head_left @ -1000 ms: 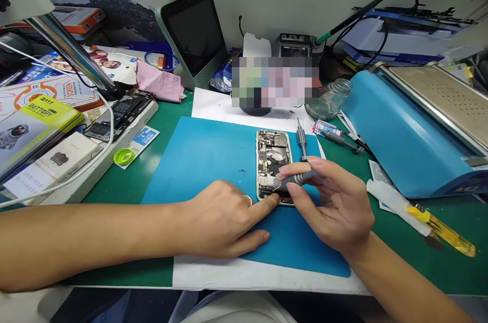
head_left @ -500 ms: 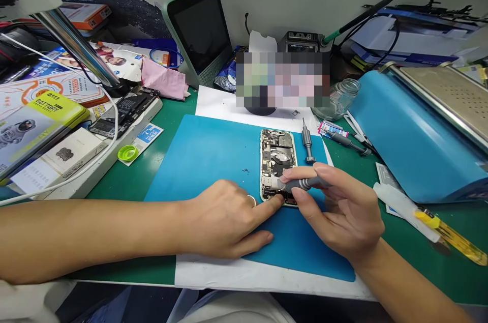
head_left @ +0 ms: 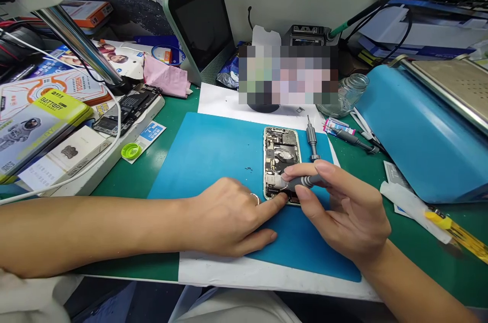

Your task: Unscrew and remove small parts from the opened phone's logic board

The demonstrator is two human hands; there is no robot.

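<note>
An opened phone point(head_left: 281, 152) with bare circuitry lies on a blue mat point(head_left: 213, 155). My right hand point(head_left: 343, 213) pinches a grey screwdriver point(head_left: 309, 180), its tip down on the phone's lower part. My left hand point(head_left: 232, 218) rests on the mat with a ring on one finger; its forefinger is stretched out and presses the phone's bottom left corner, the other fingers loosely curled. A second grey screwdriver point(head_left: 312, 139) lies on the mat just right of the phone.
A blue-covered machine point(head_left: 412, 129) stands at the right. Behind are a glass jar point(head_left: 348, 93), a tilted dark-screened device point(head_left: 200, 28) and a soldering station point(head_left: 307, 37). Boxes, another opened phone point(head_left: 127, 109), a green cap point(head_left: 131, 150) and a white cable crowd the left.
Both hands keep their hold on the phone and screwdriver. The view has shifted slightly, so everything sits a little further right in the frame.
</note>
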